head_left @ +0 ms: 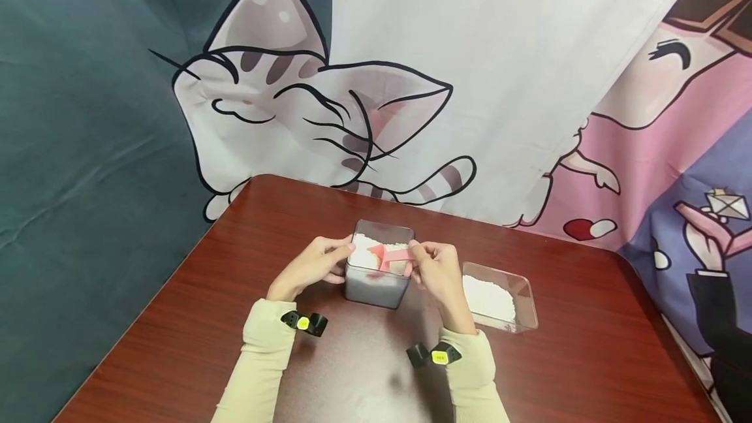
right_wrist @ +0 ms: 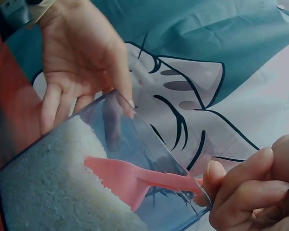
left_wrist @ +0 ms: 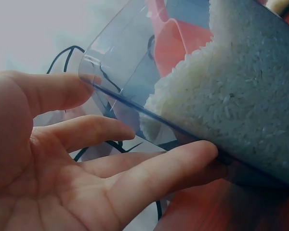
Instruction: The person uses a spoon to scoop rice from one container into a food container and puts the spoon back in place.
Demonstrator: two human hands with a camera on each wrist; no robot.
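A clear, grey-tinted plastic container point(head_left: 376, 291) of white rice point(left_wrist: 250, 82) stands on the table between both hands. My left hand point(head_left: 314, 265) holds its left side, the thumb at the rim and the fingers against the outer wall. In my right hand point(head_left: 437, 269) is the handle of a pink scoop point(right_wrist: 123, 178), pinched between thumb and fingers at the container's right rim. The scoop's head lies inside the container, its front edge dug into the rice. In both wrist views the rice slopes, leaving bare wall beside the scoop.
Right of my right hand, a clear shallow tray point(head_left: 529, 302) holds more white rice point(head_left: 487, 299). The brown wooden table point(head_left: 235, 266) reaches back to a cartoon-printed cloth point(head_left: 399, 18). Black wrist cameras point(head_left: 435, 353) sit on both sleeves.
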